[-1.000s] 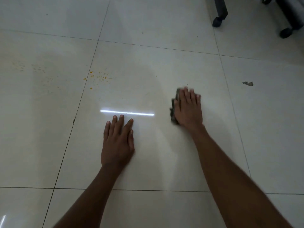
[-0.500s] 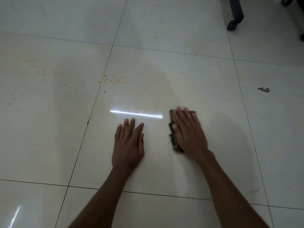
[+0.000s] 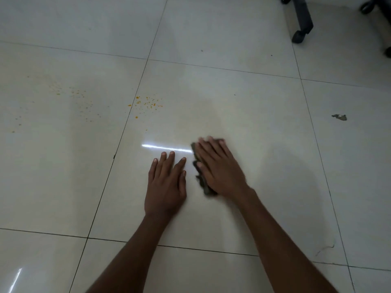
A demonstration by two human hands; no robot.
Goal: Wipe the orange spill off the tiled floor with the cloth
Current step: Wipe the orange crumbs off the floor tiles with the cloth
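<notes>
Right hand point(image 3: 220, 168) is flat on top of the cloth point(image 3: 201, 178), palm down, fingers stretched out and close together, pressing it to the floor point(image 3: 243, 115) rather than gripping it. The cloth is dark and crumpled; you only see it poking out along the thumb side and a bit past the fingertips. It's a little blurry there.

Left hand point(image 3: 166, 185) is planted flat on the tile just beside, at about 9 o'clock from the right hand, fingers straight and close together, holding nothing. Small gap between the two hands, not touching.

The spill point(image 3: 148, 103) is a scatter of orange specks, off at roughly 11 o'clock from the hands, well apart from the cloth. It sits right by a grout line, with fainter specks point(image 3: 69, 96) spread across the next tile over at 9 to 10 o'clock.

A bright light streak point(image 3: 165, 147) reflects on the tile just beyond the left fingertips. Small dark scrap point(image 3: 339, 117) on the floor at 2 o'clock, and a chair caster point(image 3: 299, 35) up at 1 o'clock.
</notes>
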